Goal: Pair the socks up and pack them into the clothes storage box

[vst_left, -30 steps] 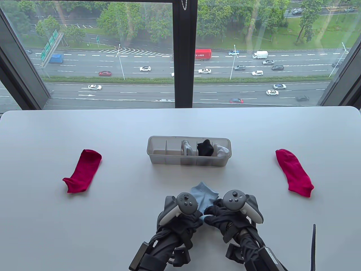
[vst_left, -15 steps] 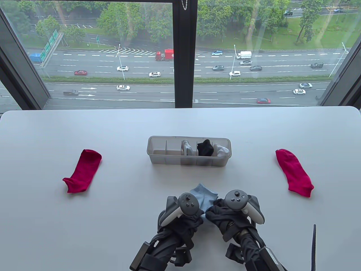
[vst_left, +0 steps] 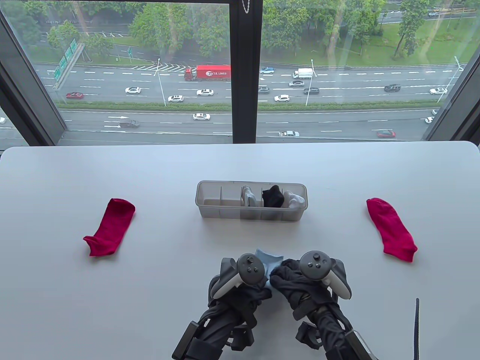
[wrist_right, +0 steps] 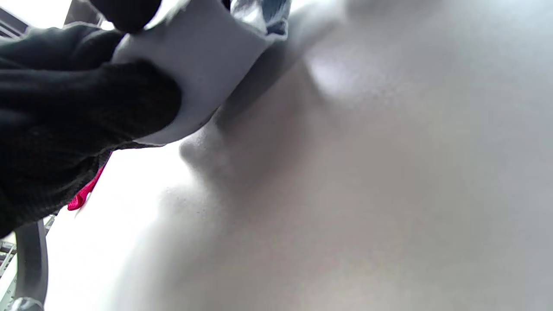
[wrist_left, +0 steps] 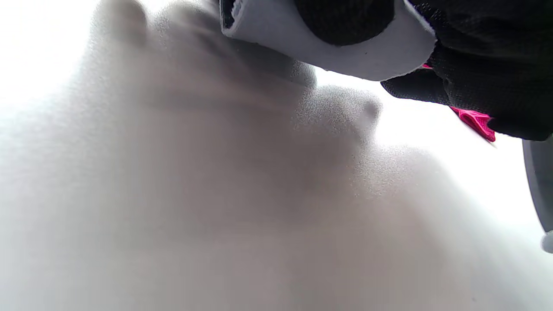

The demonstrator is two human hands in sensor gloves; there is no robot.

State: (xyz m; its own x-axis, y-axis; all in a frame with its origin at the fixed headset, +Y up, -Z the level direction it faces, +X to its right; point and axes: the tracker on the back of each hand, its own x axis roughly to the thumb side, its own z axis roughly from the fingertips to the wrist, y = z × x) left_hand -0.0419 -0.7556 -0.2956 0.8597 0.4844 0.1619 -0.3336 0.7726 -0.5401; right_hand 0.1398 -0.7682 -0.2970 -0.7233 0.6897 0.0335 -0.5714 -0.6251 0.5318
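Table view
- Storage box [vst_left: 219, 214]: clear plastic, long, split by dividers into a row of compartments, standing at the middle of the white table [vst_left: 150, 307].
- Box contents: the two left compartments hold nothing I can make out; then a grey-white sock bundle [vst_left: 248, 196], a black sock bundle [vst_left: 272, 196], and a white sock bundle [vst_left: 294, 200] in the right end compartment.
- Light blue socks [vst_left: 269, 261]: on the table in front of the box, near the bottom edge, between both hands, only the far part showing.
- Left hand [vst_left: 247, 290]: fingers curled onto the near end of the light blue socks.
- Right hand [vst_left: 290, 283]: fingers curled over the same socks, touching the left hand.
- Left red sock [vst_left: 110, 227]: flat, well left of the box.
- Right red sock [vst_left: 390, 228]: flat, well right of the box.

Left wrist view
- Light blue socks [wrist_left: 302, 43]: rolled edge pinched by dark gloved fingers [wrist_left: 345, 19], above the table.
- Red sock [wrist_left: 475, 121]: a sliver shows past the gloves.

Right wrist view
- Light blue socks [wrist_right: 207, 65]: folded fabric gripped by gloved fingers [wrist_right: 86, 108].
- Red sock [wrist_right: 84, 194]: a small tip shows below the glove.
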